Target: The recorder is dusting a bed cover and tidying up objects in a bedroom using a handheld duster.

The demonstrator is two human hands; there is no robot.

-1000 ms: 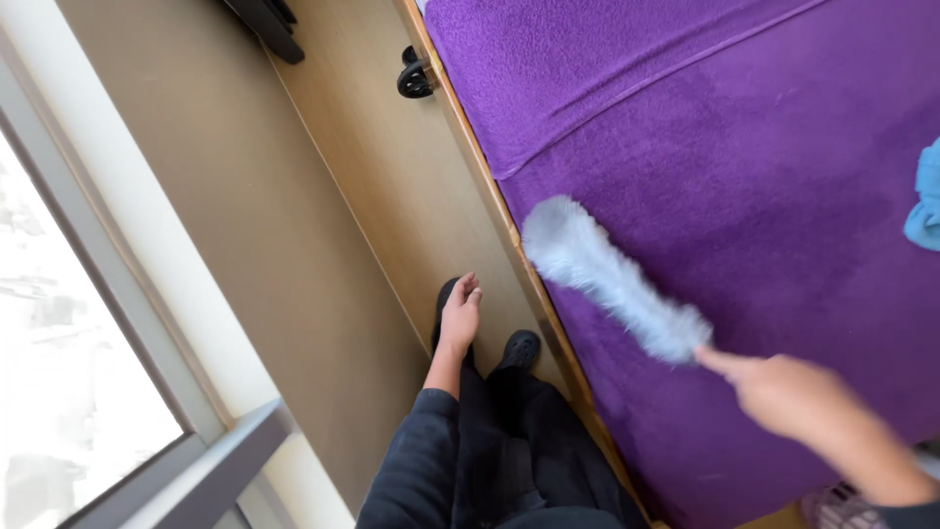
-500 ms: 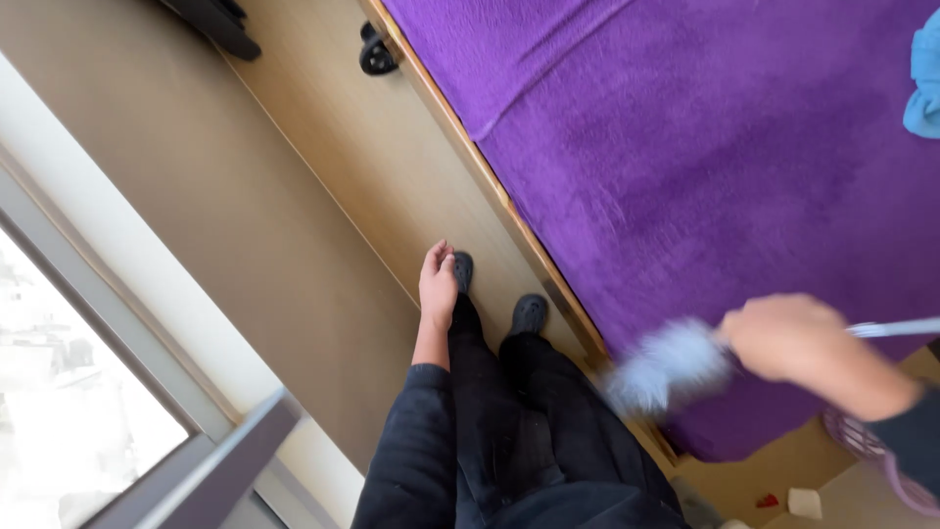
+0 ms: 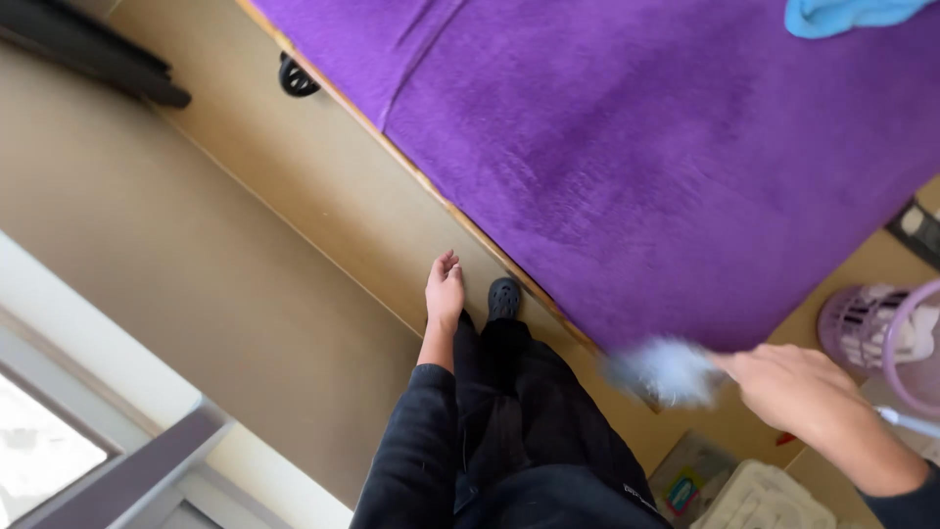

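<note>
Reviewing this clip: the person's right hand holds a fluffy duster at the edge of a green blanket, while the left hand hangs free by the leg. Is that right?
Not quite. The blanket is purple, not green, as the head view shows. The rest stands: the right hand holds the fluffy duster at the blanket's edge, and the left hand hangs free by the leg.

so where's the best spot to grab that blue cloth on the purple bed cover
Probably pinch the blue cloth at its lower bunched edge, coming from the near side across the purple cover. It lies limp, with only that edge in view; the rest is cut off at the top.
</note>
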